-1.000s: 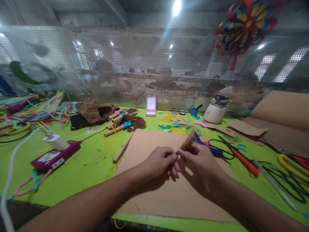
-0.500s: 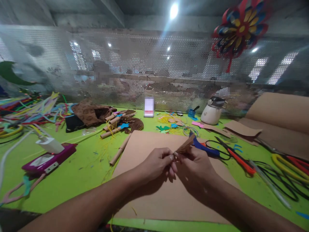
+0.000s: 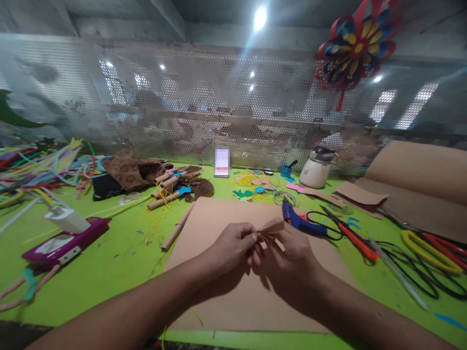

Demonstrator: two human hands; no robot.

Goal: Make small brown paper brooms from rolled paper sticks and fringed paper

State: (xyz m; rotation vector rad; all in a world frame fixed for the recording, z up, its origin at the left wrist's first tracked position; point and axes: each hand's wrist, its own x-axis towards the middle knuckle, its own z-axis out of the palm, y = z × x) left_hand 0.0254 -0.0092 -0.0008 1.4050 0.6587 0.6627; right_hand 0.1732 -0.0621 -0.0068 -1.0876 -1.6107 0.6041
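A small piece of pleated brown paper (image 3: pixel 273 227) is held above a large brown paper sheet (image 3: pixel 215 304) on the green table. My left hand (image 3: pixel 233 245) pinches its gathered end between thumb and finger. Closed on the fanned side is my right hand (image 3: pixel 295 250), whose fingers partly cover the folds. Just beyond that hand lies a blue glue gun (image 3: pixel 304 223) with a black cord. A rolled brown paper tube (image 3: pixel 178 227) rests along the sheet's left edge.
Orange-handled scissors (image 3: pixel 357 240), a clear stick (image 3: pixel 399 274) and yellow-handled scissors (image 3: pixel 430 253) lie at right. A purple power strip (image 3: pixel 65 243) stands left. Behind are paper tubes with fringes (image 3: pixel 171 192), a phone (image 3: pixel 222 163), a white jug (image 3: pixel 315 170) and brown paper (image 3: pixel 419 170).
The pleated paper has tilted lower and spread wider at its free side. My right hand has turned slightly around it. The whole view has shifted a little.
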